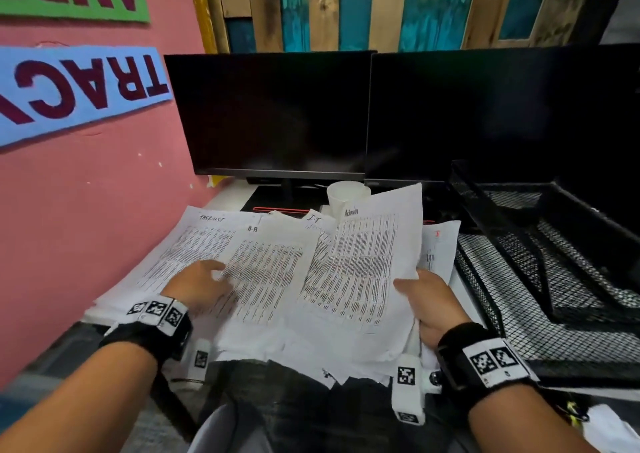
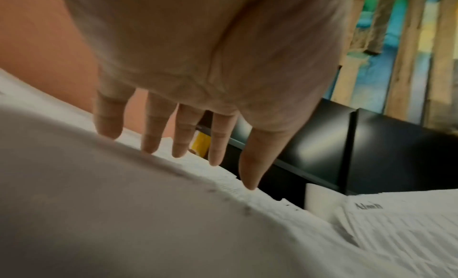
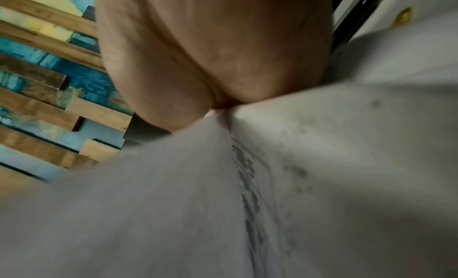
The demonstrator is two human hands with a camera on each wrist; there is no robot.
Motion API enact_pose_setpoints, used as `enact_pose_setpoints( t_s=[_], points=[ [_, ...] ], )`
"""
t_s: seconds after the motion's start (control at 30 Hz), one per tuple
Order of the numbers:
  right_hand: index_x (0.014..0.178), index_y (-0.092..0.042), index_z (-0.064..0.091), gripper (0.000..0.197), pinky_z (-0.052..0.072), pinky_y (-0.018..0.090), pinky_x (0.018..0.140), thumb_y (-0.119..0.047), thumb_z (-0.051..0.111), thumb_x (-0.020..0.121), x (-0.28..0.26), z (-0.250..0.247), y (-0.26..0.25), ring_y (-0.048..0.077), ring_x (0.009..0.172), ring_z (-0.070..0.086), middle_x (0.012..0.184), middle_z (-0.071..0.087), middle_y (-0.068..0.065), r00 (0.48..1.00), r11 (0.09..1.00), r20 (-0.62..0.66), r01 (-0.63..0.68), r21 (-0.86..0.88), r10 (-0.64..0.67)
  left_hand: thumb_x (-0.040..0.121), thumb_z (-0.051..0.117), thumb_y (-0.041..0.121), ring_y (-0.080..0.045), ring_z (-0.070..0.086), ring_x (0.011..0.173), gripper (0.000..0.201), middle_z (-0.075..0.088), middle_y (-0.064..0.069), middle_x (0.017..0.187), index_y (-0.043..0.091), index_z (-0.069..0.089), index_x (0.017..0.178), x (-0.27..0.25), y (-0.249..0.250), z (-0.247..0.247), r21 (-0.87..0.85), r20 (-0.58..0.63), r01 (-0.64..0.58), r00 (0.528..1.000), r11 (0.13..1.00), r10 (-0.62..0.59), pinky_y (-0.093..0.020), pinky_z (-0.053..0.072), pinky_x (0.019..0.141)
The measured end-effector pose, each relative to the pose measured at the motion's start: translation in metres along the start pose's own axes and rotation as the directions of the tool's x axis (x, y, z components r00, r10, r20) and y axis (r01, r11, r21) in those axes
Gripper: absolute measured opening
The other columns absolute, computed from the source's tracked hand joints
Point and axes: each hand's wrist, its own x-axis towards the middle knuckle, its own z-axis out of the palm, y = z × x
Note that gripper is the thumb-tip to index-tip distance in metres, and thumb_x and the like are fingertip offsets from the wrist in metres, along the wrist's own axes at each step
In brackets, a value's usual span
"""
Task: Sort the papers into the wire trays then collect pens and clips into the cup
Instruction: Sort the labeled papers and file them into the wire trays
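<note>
Your left hand (image 1: 201,284) lies with fingers (image 2: 181,133) straight on the spread papers (image 1: 273,279), while your right hand (image 1: 427,305) pinches the "Admin" sheet (image 1: 363,258) (wire trays (image 1: 540,279) just beside).

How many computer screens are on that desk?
2. One screen stands at the back left, behind the papers; the other is right beside it, behind the wire trays. Both are dark. None seems hidden.

papers (image 1: 270,272): matt printed paper | trays (image 1: 540,279): black wire mesh | cup (image 1: 346,198): white, smooth
</note>
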Motion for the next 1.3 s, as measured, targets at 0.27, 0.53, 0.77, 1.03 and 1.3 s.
enact_pose_setpoints(
  t_s=[0.27,0.53,0.77,1.03,1.3],
  points=[
    [0.107,-0.013,0.075,0.032,0.057,0.065,0.092,0.004,0.051,0.094,0.002,0.013,0.002,0.042,0.097,0.076,0.102,0.080,0.019,1.000,0.998,-0.020,-0.013,-0.055,0.012,0.078,0.088,0.021,-0.033,0.054,0.134,0.095,0.054,-0.010,0.151,0.019,0.038,0.159,0.010,-0.020,0.012,-0.146,-0.033,0.068,0.997,0.987,-0.073,-0.040,0.047,0.107],
    [0.111,-0.014,0.076,0.034,0.057,0.063,0.093,0.002,0.051,0.093,0.003,0.005,0.007,0.040,0.096,0.076,0.102,0.081,0.014,0.999,0.999,-0.037,-0.024,-0.029,0.022,0.094,0.072,0.031,-0.036,0.066,0.117,0.045,0.071,-0.013,0.130,0.008,0.069,0.132,0.014,-0.026,-0.017,-0.352,-0.295,-0.041,0.953,0.935,-0.070,-0.048,0.052,0.104],
    [0.102,-0.011,0.070,0.038,0.062,0.034,0.064,0.013,0.040,0.100,-0.006,0.009,0.002,0.031,0.084,0.072,0.082,0.080,0.007,0.995,0.985,0.024,-0.104,0.136,0.102,0.100,0.065,0.018,-0.032,0.072,0.079,0.015,0.077,-0.009,0.094,0.014,0.074,0.111,-0.017,-0.004,-0.023,-0.685,-0.268,-0.131,0.960,0.717,-0.081,-0.051,0.061,0.082],
    [0.124,-0.007,0.070,0.034,0.057,0.045,0.093,-0.032,0.052,0.109,-0.011,0.017,0.001,0.032,0.103,0.074,0.108,0.080,0.013,0.996,0.945,0.000,-0.085,0.316,0.090,0.103,0.056,0.010,-0.019,0.068,0.101,0.026,0.067,0.000,0.115,0.014,0.067,0.126,-0.030,0.056,0.046,-0.457,-0.028,-0.160,0.986,0.875,0.165,-0.025,0.045,0.082],
    [0.128,-0.005,0.067,0.030,0.050,0.059,0.106,0.003,0.049,0.105,-0.010,0.010,0.005,0.039,0.113,0.070,0.124,0.074,0.020,0.996,0.989,0.070,-0.059,0.136,0.050,0.103,0.059,0.035,-0.017,0.065,0.110,0.012,0.070,0.011,0.119,0.030,0.065,0.113,-0.033,0.083,0.061,-0.369,0.101,-0.242,0.949,0.897,0.297,-0.034,0.048,0.104]
  ],
)
